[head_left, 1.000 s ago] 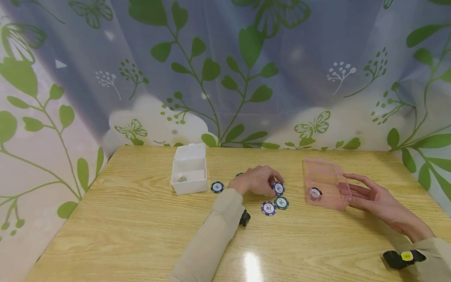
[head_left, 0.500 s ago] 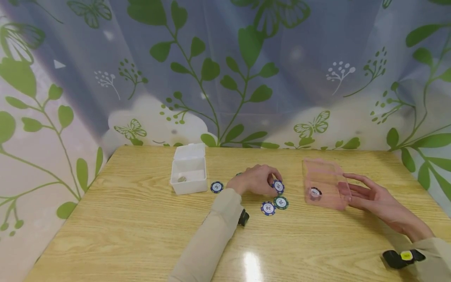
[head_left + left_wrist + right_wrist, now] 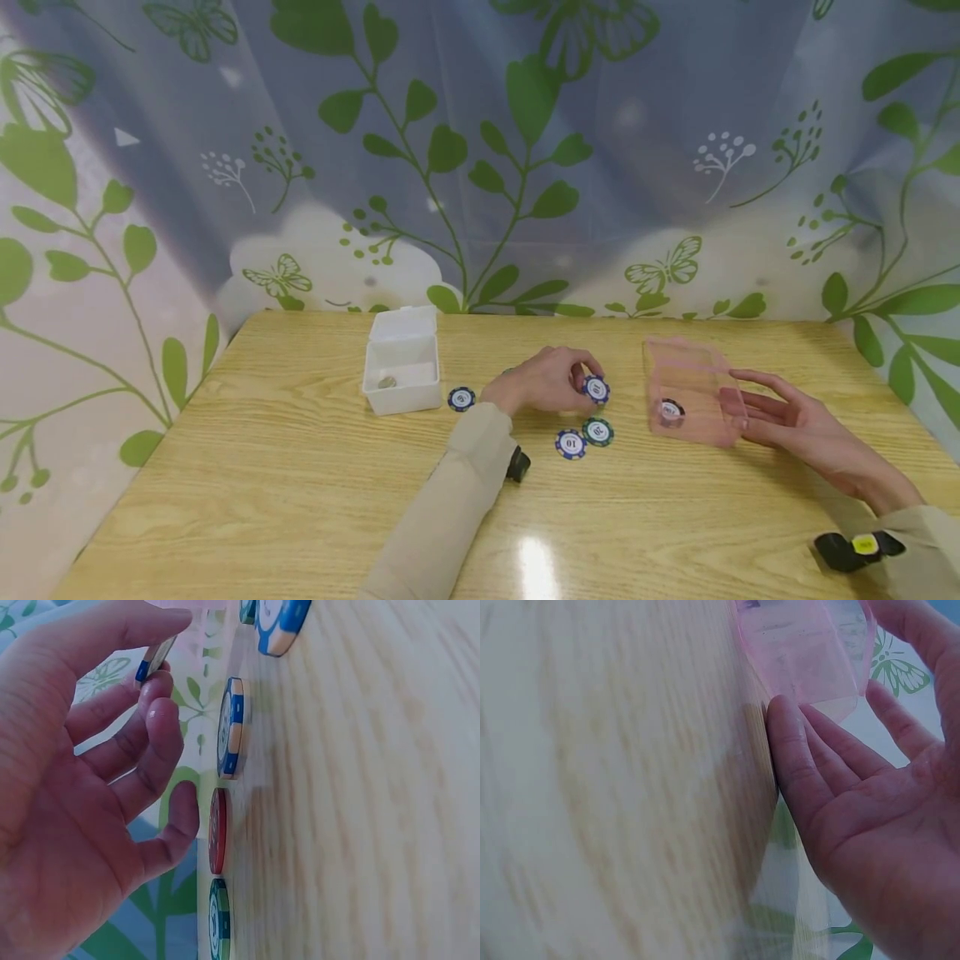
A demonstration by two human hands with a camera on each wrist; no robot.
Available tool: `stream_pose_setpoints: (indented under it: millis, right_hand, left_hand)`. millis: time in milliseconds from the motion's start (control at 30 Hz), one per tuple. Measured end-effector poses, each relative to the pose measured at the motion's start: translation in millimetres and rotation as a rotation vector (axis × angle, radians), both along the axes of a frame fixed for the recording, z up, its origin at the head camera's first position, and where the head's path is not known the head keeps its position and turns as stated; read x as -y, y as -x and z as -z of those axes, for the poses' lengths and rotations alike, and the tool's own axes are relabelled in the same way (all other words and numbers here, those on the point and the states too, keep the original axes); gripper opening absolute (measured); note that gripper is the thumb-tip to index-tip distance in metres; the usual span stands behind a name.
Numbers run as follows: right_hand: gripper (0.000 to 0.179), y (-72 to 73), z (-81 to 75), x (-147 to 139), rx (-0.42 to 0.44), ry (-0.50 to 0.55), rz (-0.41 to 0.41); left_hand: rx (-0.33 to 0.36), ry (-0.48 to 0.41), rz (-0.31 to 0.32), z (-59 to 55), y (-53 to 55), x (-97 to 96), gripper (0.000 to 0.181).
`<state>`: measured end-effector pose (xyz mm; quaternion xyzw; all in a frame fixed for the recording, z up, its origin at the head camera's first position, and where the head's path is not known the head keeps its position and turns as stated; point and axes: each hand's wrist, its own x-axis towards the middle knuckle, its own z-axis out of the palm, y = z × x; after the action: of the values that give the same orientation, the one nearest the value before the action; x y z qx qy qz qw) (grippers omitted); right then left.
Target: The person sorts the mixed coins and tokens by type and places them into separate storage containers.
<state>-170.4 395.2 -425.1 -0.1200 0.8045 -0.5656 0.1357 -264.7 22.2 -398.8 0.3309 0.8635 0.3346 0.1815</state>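
Toward seven o'clock from the lifted chip [image 3: 596,389], with the curtain [image 3: 480,217] as twelve, a blue chip marked 10 [image 3: 571,444] lay flat on the table [image 3: 247,500], and a green chip marked 20 [image 3: 597,432] sat just beside it at six. Because the lifted chip was pinched near its edge, it could well have slipped and dropped onto those two; too firm a push at three o'clock might also have slid the pink box [image 3: 705,427] and jostled the black-and-white chip [image 3: 671,412] inside. At nine, the left hand [image 3: 543,382] had its thumb and fingertips closed on the lifted chip, clear of the table, other fingers loosely curved. Just past three, the right hand [image 3: 798,429] was spread, its gently bent fingers touching the pink box's end. Beyond the left hand, still toward nine, stood a dark-edged chip [image 3: 461,399] and the white box [image 3: 408,401] holding a small coin-like thing [image 3: 387,382].
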Motion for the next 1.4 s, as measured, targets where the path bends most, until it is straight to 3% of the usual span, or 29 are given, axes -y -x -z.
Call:
stream_pose_setpoints:
  millis: [333,633,833,1400]
  right_hand:
    - [0.064,0.9,0.1,-0.1,-0.028,-0.010,-0.010]
    - [0.061,3.0,1.2,1.2,-0.054,0.065,-0.046]
    - [0.061,3.1,1.3,2.0,-0.064,0.041,-0.034]
    - [0.061,3.2,2.7,2.2,-0.050,0.033,-0.023]
  left_hand:
    - [-0.015,-0.095,0.004,-0.6,-1.7,-2.9,0.039]
    - [-0.047,-0.159,0.010,-4.9,-4.0,-9.1,0.041]
    - [-0.071,-0.187,0.018,-7.3,-6.7,-18.8,0.040]
    - [-0.022,-0.271,0.042,-7.2,-19.1,-54.7,0.038]
